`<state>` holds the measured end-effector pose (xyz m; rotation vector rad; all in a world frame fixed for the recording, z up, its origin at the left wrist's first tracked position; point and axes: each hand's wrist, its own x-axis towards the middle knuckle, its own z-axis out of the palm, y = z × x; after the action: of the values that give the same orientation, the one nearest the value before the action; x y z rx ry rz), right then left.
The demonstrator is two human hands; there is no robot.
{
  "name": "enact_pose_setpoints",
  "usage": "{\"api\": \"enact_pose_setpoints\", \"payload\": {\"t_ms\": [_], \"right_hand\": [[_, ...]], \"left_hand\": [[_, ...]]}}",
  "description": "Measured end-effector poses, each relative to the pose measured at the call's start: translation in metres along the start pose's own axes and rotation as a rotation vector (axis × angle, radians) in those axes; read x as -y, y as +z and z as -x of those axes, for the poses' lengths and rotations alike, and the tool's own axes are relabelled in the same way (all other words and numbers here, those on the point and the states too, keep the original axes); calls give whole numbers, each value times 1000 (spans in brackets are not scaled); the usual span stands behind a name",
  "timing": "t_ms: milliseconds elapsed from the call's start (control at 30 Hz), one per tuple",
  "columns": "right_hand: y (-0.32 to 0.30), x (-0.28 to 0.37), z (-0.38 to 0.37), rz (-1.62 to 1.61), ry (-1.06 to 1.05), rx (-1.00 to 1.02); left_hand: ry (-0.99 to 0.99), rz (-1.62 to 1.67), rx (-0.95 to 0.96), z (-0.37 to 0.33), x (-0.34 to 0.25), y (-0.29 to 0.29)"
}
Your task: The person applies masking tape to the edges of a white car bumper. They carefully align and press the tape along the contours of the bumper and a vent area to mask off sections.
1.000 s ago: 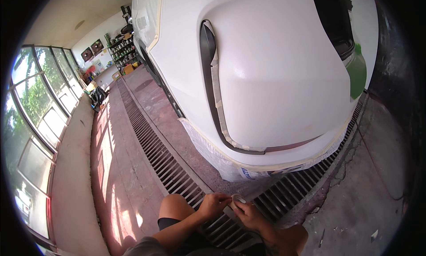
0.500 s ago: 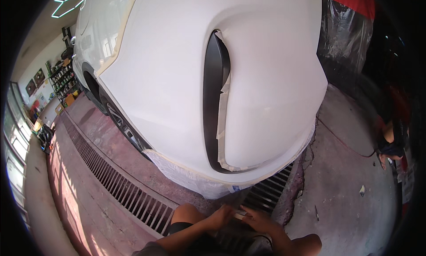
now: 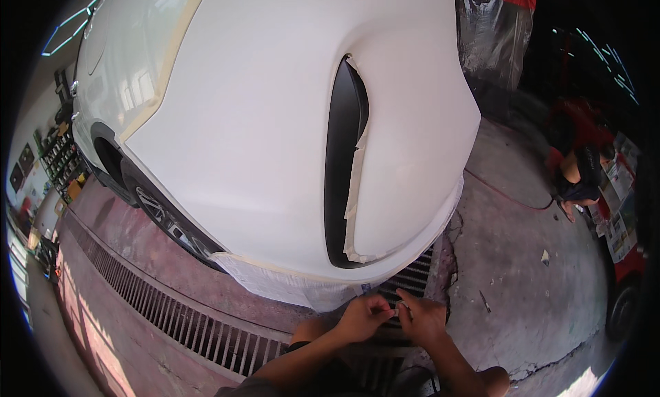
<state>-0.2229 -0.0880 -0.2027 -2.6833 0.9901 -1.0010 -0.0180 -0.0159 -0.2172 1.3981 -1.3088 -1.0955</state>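
Just below the lower edge of the white bumper [image 3: 412,170], we hold a small pale tape roll [image 3: 399,306] between both hands; our fingers cover most of it, leaving little more than a light sliver. The fingers of our right hand [image 3: 427,321] are curled and clamped on the roll. On our left hand [image 3: 364,318], thumb and forefinger are drawn together at the roll's left side, though we cannot tell whether they pinch it.

On the bumper itself sits black trim [image 3: 338,184], edged with a masking tape strip [image 3: 352,204]. Pale masking film [image 3: 268,281] hangs under its lower edge. Left of the bumper we see a car wheel [image 3: 165,218] and a metal drain grate [image 3: 206,328]; right of it, stained concrete floor [image 3: 519,273] and a co-worker [image 3: 577,180]. The roll is too hidden for us to tell which way its opening faces or how its axis runs.
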Motion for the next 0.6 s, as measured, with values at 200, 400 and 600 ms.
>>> {"api": "enact_pose_setpoints", "payload": {"t_ms": [200,400,600], "right_hand": [[-50,12,-57,134,-101,-533],[-162,1,-95,-295,240,-1074],[-173,126,-178,-144,-292,-708]], "left_hand": [[237,95,-236,14,-71,-13],[713,517,-395,22,-202,-86],[587,942,-116,15,-247,-99]]}}
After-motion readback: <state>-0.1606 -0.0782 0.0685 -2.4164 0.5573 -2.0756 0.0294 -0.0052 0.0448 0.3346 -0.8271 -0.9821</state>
